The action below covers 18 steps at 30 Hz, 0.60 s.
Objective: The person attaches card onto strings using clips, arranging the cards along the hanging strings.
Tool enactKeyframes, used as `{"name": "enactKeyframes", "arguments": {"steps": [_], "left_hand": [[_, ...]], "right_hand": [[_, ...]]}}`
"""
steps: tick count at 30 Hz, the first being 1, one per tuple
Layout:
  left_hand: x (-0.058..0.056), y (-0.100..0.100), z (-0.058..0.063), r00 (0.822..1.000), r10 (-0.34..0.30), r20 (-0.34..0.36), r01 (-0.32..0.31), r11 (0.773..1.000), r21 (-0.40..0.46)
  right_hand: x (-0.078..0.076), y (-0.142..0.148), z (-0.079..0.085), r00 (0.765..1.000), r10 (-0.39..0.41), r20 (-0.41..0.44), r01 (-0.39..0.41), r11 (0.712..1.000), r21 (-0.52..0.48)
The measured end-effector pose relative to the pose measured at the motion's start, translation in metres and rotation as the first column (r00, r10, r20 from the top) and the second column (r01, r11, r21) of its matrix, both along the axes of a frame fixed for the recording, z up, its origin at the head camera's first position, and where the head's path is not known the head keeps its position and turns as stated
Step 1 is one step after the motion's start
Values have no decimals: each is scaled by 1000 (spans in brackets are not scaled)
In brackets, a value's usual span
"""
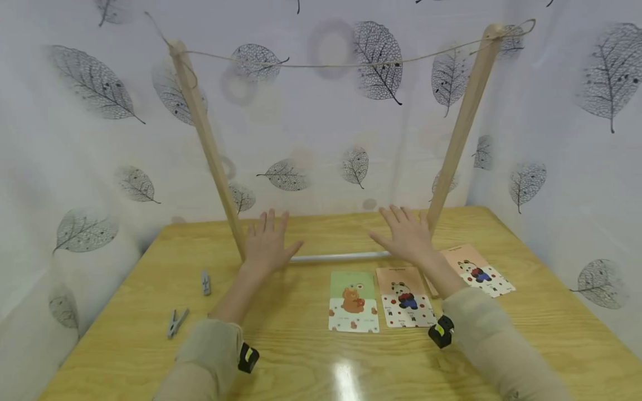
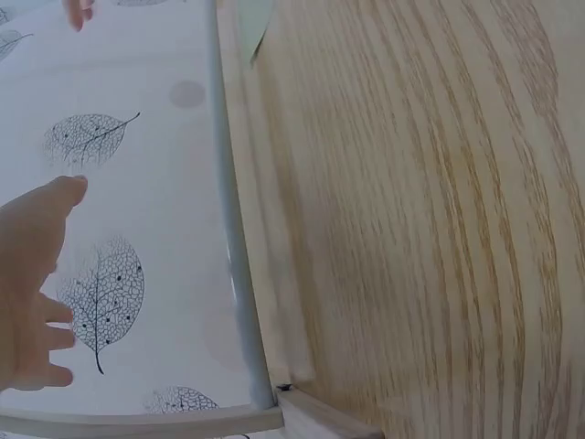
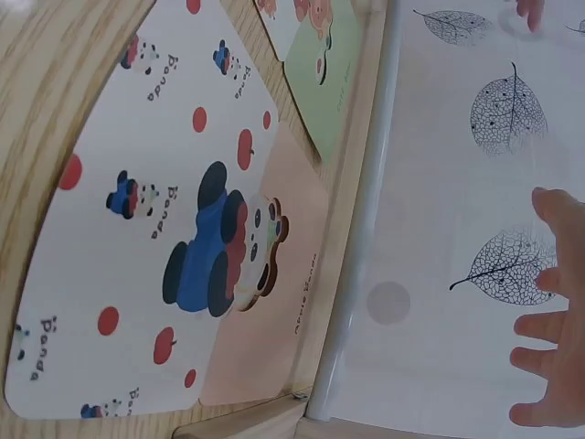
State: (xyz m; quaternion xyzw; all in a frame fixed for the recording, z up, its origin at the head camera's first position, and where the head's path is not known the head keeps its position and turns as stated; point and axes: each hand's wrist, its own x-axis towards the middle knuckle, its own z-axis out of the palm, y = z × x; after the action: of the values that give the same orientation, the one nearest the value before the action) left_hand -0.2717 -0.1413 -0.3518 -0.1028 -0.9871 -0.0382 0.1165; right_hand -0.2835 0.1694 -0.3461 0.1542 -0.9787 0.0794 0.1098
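My left hand (image 1: pixel 267 245) is held up with fingers spread, close by the left wooden post (image 1: pixel 208 139). My right hand (image 1: pixel 407 236), also spread and holding nothing, is beside the right wooden post (image 1: pixel 463 122). A thin string (image 1: pixel 326 66) runs between the post tops, sagging slightly. Low between the posts lies a white rod (image 1: pixel 341 257). Under and beside my right forearm are a green bear card (image 1: pixel 354 303), a pink panda card (image 1: pixel 406 320) and, right of the arm, a second panda card (image 1: pixel 478 272).
Two grey clothespins, one nearer the post (image 1: pixel 205 283) and one further front (image 1: pixel 176 323), lie at the table's left. The wooden table (image 1: pixel 311 362) reaches back to a white leaf-patterned curtain (image 1: pixel 321 128), which also hangs along both sides.
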Motion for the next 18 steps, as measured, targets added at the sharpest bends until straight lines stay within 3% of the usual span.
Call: {"name": "enactKeyframes", "arguments": {"steps": [9,18], "left_hand": [[8,-11,5,996,-58,-69,57,998,-20],[20,-20,14,985,-104,-136,94,992,-79]], "right_hand": [[7,5,0,999,31,-7,-32,998,-49],[14,15,2,994,108,-6,-109,994,-20]]}}
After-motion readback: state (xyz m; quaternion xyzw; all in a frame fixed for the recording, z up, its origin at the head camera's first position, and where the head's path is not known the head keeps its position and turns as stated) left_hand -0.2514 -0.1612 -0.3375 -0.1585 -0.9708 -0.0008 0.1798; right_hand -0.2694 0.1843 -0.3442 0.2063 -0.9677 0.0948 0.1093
